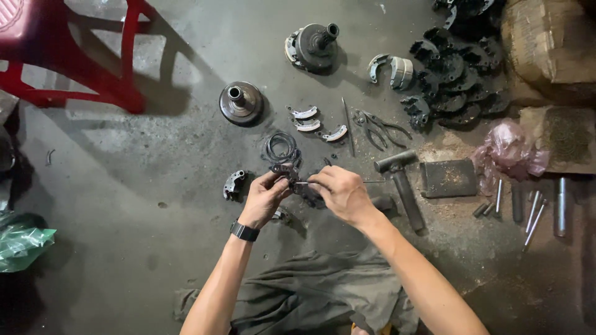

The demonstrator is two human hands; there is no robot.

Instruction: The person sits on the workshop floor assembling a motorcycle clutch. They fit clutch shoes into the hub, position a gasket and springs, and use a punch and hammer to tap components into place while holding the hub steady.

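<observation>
Both hands meet over the floor (124, 205). Left hand (264, 197) fingers grip a small, dark, greasy metal part (287, 170); right hand (341, 193) fingers pinch a thin rod (372, 181).

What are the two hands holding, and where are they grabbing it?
The left hand pinches a small dark metal part by its lower edge. The right hand holds a thin metal rod near its middle, with the tip against that part.

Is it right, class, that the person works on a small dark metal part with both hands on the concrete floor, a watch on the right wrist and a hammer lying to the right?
Not quite: the head view shows the watch on the left wrist. Both the left hand and right hand do work on the small dark metal part, with the hammer lying to the right.
</observation>
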